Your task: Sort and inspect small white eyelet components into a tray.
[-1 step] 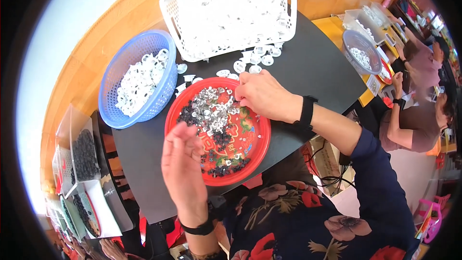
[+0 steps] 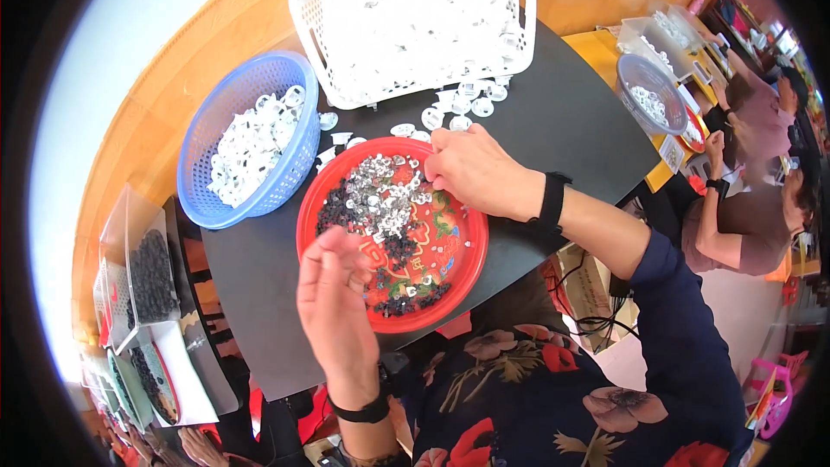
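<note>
A round red tray (image 2: pixel 475 246) with a printed pattern sits in front of me on the dark table. In it lie a heap of small clear and silvery pieces (image 2: pixel 380 195) and scattered small black pieces (image 2: pixel 406 303). My right hand (image 2: pixel 480 171) is over its upper right rim, thumb and fingers pinched together; what they hold is too small or hidden to make out. At the lower left rim, my left hand (image 2: pixel 337 303) is raised with its fingers loosely bent and apart, and nothing shows in it. Clear-and-white cup-shaped parts (image 2: pixel 432 118) lie just beyond the tray.
A white basket (image 2: pixel 419 86) full of white parts stands at the far side. Left of the tray is a blue basket (image 2: pixel 290 175) of similar parts. Clear bins with black pieces (image 2: pixel 151 277) are at far left. On the right, people work at a yellow table (image 2: pixel 592 56).
My left hand has shifted slightly right and toward me. The right hand keeps its pinch at nearly the same place.
</note>
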